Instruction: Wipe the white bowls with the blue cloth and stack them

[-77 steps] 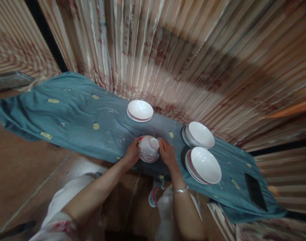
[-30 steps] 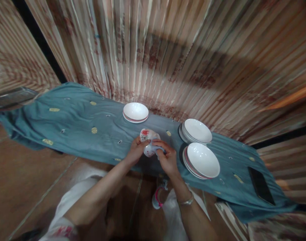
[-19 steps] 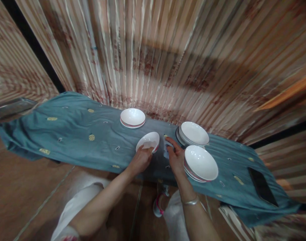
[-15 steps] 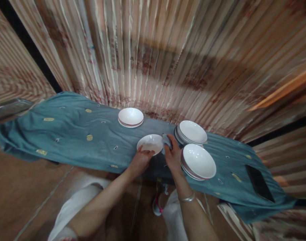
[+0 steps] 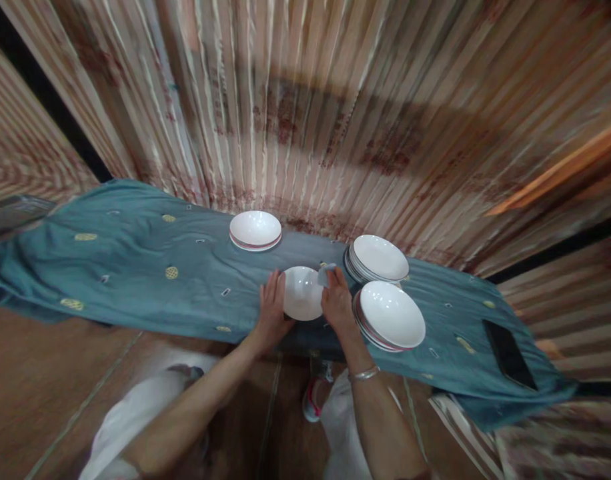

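Note:
Between my hands is a white bowl, its inside turned toward me. My left hand grips the bowl at its left side, fingers along the outside and the thumb out of sight behind it. My right hand is closed on a pale blue-grey cloth, which lies against the right rim. Just right of that hand stands a stack of white bowls with some reddish edges. Behind it is another stack of white bowls. A smaller stack of bowls sits farther back on the left.
A blue-green patterned cloth covers the long, narrow table. A black phone lies near its right end. Pleated curtains hang right behind the table. At the far left edge is a dark, shiny flat object.
My left hand has moved from the bowl's front edge to its left side. The bowl is now tipped more toward me. My right hand stays at the right rim with the cloth.

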The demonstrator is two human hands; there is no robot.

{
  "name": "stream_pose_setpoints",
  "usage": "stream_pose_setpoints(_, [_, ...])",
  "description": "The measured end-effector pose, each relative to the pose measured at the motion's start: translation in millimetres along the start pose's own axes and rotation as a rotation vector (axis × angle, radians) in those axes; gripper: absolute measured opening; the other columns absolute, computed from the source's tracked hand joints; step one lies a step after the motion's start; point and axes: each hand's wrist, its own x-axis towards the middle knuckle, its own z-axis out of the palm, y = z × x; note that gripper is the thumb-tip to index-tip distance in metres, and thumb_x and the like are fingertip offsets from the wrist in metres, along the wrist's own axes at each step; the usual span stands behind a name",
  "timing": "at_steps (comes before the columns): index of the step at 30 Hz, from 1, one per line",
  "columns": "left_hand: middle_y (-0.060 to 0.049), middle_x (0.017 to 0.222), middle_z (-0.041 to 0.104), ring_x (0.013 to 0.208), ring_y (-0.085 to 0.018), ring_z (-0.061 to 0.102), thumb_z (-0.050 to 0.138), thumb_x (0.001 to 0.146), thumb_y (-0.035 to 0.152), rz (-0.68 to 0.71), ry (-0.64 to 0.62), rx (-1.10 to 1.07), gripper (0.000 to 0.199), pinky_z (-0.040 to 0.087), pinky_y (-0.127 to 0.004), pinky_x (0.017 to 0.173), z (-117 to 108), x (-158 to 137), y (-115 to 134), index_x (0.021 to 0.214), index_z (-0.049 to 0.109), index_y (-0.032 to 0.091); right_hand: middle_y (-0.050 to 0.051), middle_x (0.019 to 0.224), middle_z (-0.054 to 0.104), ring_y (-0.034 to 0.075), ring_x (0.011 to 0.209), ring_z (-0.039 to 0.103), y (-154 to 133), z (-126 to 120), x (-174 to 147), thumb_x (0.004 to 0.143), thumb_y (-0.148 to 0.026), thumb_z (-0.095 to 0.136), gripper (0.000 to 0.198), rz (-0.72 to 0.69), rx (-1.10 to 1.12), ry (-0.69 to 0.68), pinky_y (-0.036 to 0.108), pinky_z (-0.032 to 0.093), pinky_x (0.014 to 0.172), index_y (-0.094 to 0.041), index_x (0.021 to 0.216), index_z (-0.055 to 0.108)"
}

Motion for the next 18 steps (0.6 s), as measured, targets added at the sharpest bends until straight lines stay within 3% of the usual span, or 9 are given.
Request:
stream_pose_setpoints(3, [-0.027,0.163,0.023,0.152,-0.041,0.022,0.083,0.062,0.031,-0.134,0.018,-0.223,0.123,0.02,-0.062,0.121,8.1,-3.7,-12.9,0.159,0.008,0.017,0.022,0.132,0.063,0.027,0.129,0.056,-5.9,0.3,4.3,0.087,-0.007,0.04,0.048,0.078,-0.03,-0.034,0.044,0.048,0.108,-0.007,0.132,0.056])
stream_pose_setpoints(5, [-0.026,0.162,0.027,0.15,-0.041,0.027,0.087,0.058,0.035,-0.21,0.003,-0.331,0.128,0.023,-0.06,0.121,10.3,-5.3,-17.2,0.158,0.01,0.017,0.021,0.129,0.066,0.027,0.121,0.061,-13.3,-1.2,7.8,0.087,-0.006,0.04,0.047,0.113,-0.052,-0.086,0.042,0.05,0.105,-0.007,0.131,0.057])
stream_pose_setpoints(11, [-0.024,0.155,0.04,0.145,-0.04,0.037,0.09,0.052,0.035,-0.261,-0.008,-0.431,0.124,0.026,-0.06,0.119,4.9,-3.9,-12.6,0.153,0.02,0.018,0.021,0.127,0.067,0.028,0.117,0.064,-27.6,-6.6,21.7,0.088,-0.004,0.041,0.045,0.136,-0.09,-0.208,0.041,0.05,0.103,-0.008,0.129,0.059])
stream_pose_setpoints(18, [-0.018,0.148,0.05,0.139,-0.037,0.046,0.09,0.052,0.031,-0.269,-0.027,-0.498,0.112,0.032,-0.058,0.117,-4.0,-2.0,-3.3,0.147,0.032,0.02,0.022,0.132,0.065,0.026,0.125,0.059,-45.1,-4.7,38.7,0.087,0.0,0.04,0.047,0.051,-0.1,-0.258,0.038,0.041,0.113,-0.004,0.129,0.06])
